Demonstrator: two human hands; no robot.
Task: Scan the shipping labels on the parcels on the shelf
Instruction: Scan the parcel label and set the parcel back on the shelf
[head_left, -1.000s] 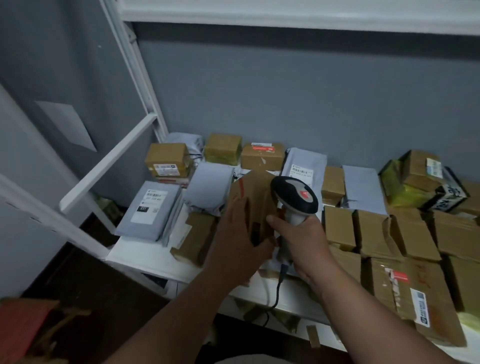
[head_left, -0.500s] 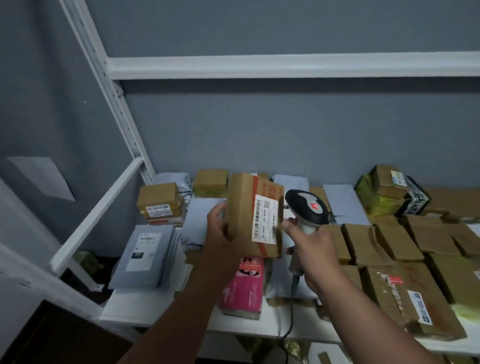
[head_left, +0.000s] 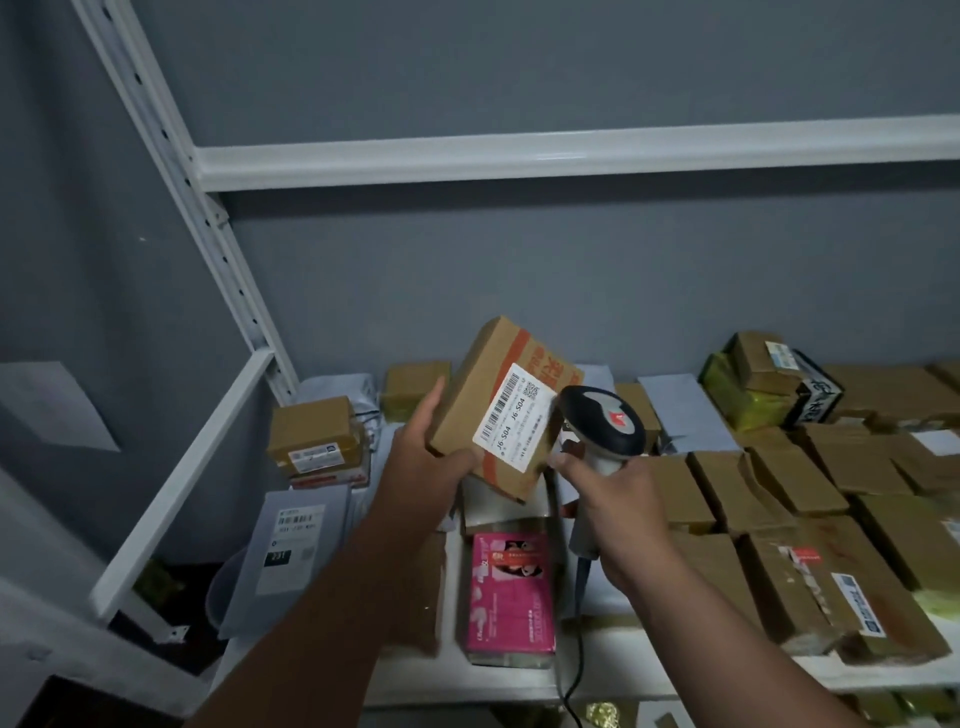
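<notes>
Left hand (head_left: 415, 457) curled round a brown cardboard parcel (head_left: 506, 400), held tilted above the shelf (head_left: 467, 680), white shipping label (head_left: 514, 418) facing the camera. Right hand (head_left: 618, 514) wrapped around the handle of a corded barcode scanner (head_left: 605, 423), scanner head just beside the label's right edge. Below on the shelf: a pink box (head_left: 511, 592), a grey mailer bag (head_left: 291, 551), rows of brown parcels (head_left: 779, 499) at right.

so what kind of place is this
Probably a parcel depot or courier pickup storeroom: a white metal shelf crowded with taped cardboard parcels, a handheld barcode scanner, and a lifted box's shipping label reading J6 S04.
</notes>
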